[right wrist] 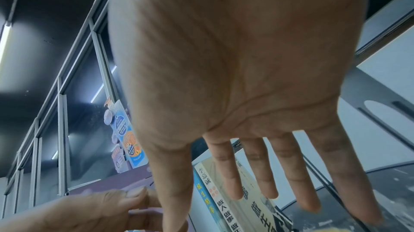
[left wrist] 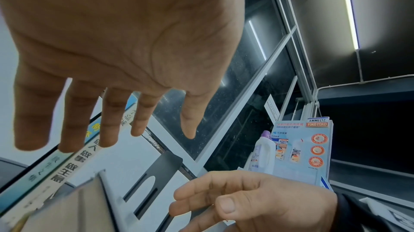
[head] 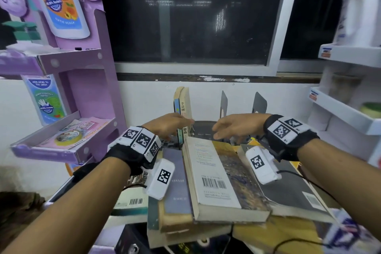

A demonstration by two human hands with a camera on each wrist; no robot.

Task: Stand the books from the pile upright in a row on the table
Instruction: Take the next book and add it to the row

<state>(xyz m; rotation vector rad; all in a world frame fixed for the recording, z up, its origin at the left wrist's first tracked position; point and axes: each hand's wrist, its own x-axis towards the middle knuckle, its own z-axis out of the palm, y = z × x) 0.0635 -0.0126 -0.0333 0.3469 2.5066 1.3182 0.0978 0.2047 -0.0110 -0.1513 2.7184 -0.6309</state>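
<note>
Two books (head: 183, 105) stand upright side by side against the white wall at the back, spines toward me. My left hand (head: 171, 125) hovers at their lower spines with its fingers straight; whether it touches them I cannot tell. In the left wrist view the left hand (left wrist: 134, 129) is spread in front of the spines (left wrist: 67, 170). My right hand (head: 224, 130) hangs open and empty over the far end of the pile, fingers straight in its wrist view (right wrist: 235, 191). The pile's top book (head: 214, 175) lies flat, white back cover with a barcode facing up.
Two dark metal bookends (head: 223, 102) (head: 260, 102) stand right of the upright books. A purple-grey book (head: 177, 181) and a dark grey book (head: 288, 187) lie in the pile. A purple display shelf (head: 82, 93) is on the left, a white shelf (head: 346, 109) on the right.
</note>
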